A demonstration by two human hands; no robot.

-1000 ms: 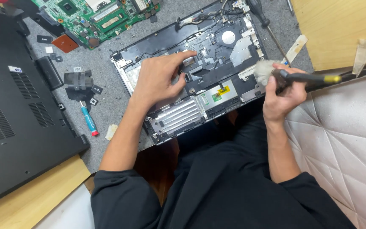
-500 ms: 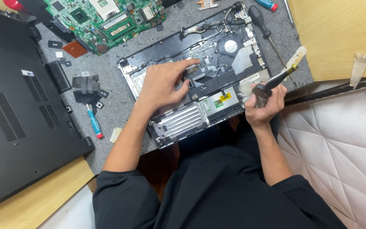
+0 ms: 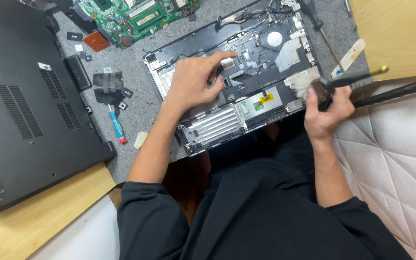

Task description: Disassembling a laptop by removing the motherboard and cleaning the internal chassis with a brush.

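An opened black laptop chassis [image 3: 246, 72] lies on a grey mat [image 3: 136, 103], its metal plates and small parts exposed. My left hand [image 3: 191, 84] rests on the middle of the chassis with its fingers spread and bent; the index fingertip touches a small silver piece [image 3: 227, 62]. My right hand [image 3: 328, 108] grips a brush [image 3: 350, 78] with a dark handle and a brass-coloured end. The brush's pale bristles [image 3: 302, 82] lie against the right edge of the chassis.
A green circuit board [image 3: 136, 14] lies at the top. A black laptop bottom cover [image 3: 25, 110] fills the left. A small blue and red screwdriver [image 3: 116, 125], black loose parts [image 3: 107, 84] and a long screwdriver [image 3: 318, 26] lie on the mat. A white quilted cushion [image 3: 396, 159] is at the right.
My right hand has swung the brush so its handle points right and the bristles meet the chassis's right edge. My left hand stays on the chassis.
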